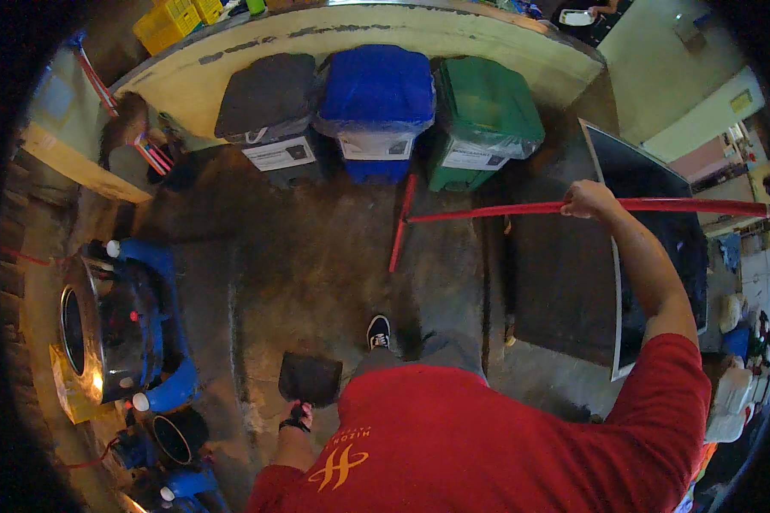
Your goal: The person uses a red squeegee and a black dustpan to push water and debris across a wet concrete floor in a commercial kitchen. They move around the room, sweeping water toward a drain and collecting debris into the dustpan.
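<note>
Red broom (488,211): long handle runs level across the right of the view, head (399,235) down on the dark concrete floor (316,256) just in front of the blue bin (376,103). Right hand (589,198) closed around the handle partway along. Left hand (297,416) low at the person's side, closed on the grip of a black dustpan (310,378) that hangs near the shoe (378,332).

Judged step: sweeping, debris not yet gathered; next pull wants the head drawn toward the shoe, pan lowered flat to meet it.

Room: open floor from the bins to the feet. Grey bin (269,98), blue bin and green bin (486,111) line the far wall; blue pump machinery (133,325) crowds the left edge; a dark leaning panel (650,248) hems the right.
</note>
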`<act>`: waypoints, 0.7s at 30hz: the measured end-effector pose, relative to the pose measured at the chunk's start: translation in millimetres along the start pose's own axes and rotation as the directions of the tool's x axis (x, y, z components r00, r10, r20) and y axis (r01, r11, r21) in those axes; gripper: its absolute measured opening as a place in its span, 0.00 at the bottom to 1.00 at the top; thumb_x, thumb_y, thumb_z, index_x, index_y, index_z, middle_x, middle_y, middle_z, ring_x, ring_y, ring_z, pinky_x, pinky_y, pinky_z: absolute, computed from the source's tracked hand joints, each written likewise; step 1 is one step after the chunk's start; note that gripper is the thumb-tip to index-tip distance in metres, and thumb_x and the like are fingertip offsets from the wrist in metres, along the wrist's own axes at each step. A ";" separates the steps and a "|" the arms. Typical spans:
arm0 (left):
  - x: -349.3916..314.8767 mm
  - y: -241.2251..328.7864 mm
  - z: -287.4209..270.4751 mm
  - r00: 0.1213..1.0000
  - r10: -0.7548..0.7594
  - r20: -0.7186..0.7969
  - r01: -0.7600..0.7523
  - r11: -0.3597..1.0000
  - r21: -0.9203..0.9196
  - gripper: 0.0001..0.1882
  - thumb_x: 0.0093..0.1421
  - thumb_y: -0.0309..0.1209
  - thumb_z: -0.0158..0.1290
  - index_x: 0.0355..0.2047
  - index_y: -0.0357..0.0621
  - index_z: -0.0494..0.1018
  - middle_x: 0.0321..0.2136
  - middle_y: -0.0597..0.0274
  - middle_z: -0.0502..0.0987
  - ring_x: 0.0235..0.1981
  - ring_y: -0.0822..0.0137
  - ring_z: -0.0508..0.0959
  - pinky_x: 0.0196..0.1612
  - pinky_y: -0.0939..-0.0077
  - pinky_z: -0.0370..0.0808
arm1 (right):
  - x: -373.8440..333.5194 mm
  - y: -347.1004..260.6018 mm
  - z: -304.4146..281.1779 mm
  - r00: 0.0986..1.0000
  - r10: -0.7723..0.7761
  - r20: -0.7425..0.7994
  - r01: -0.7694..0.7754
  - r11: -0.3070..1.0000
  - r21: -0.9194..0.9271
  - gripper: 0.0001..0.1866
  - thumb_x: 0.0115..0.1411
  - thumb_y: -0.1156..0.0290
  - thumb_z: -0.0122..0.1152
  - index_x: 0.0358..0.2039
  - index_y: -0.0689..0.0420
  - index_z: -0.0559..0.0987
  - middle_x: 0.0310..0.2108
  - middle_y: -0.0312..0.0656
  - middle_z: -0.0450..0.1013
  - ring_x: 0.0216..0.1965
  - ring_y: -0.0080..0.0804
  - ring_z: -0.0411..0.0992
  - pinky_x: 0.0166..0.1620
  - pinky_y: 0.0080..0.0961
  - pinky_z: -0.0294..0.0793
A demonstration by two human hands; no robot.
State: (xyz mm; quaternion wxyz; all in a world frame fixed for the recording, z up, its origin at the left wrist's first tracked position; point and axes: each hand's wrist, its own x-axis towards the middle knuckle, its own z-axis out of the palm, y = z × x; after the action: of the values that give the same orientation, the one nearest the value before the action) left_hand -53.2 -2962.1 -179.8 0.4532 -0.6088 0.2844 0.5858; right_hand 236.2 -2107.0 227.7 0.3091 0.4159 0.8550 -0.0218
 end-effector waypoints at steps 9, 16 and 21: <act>-26.8 -114.1 161.1 0.966 0.220 0.134 -0.240 0.959 0.154 0.12 0.61 0.39 0.54 0.36 0.43 0.72 0.23 0.65 0.77 0.17 0.73 0.76 0.17 0.76 0.73 | 167.3 75.1 -47.9 0.983 -0.173 -0.057 0.167 0.981 -0.103 0.16 0.58 0.52 0.61 0.36 0.50 0.85 0.27 0.41 0.81 0.31 0.41 0.80 0.37 0.39 0.78; -33.7 -197.5 234.7 0.969 0.219 0.113 -0.239 0.948 0.209 0.15 0.61 0.42 0.54 0.37 0.43 0.72 0.24 0.67 0.77 0.17 0.71 0.76 0.16 0.76 0.72 | 217.3 107.2 -50.8 0.962 -0.067 0.266 0.014 0.980 0.199 0.20 0.62 0.49 0.58 0.36 0.54 0.82 0.20 0.40 0.74 0.19 0.33 0.74 0.23 0.33 0.75; -3.1 -184.2 264.3 0.988 0.073 0.137 -0.085 0.993 0.080 0.13 0.63 0.36 0.51 0.40 0.39 0.69 0.28 0.57 0.77 0.20 0.65 0.77 0.20 0.75 0.77 | 183.2 106.0 -18.5 0.896 -0.043 0.443 -0.108 0.945 0.310 0.21 0.65 0.48 0.56 0.41 0.54 0.79 0.17 0.37 0.68 0.14 0.28 0.67 0.16 0.31 0.67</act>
State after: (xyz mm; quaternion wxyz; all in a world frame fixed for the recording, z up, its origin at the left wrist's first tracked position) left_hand -12.5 -2650.1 -110.9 0.4733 -0.5363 0.3023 0.6300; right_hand 218.7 -1904.5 165.7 0.4228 0.4598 0.7392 -0.2519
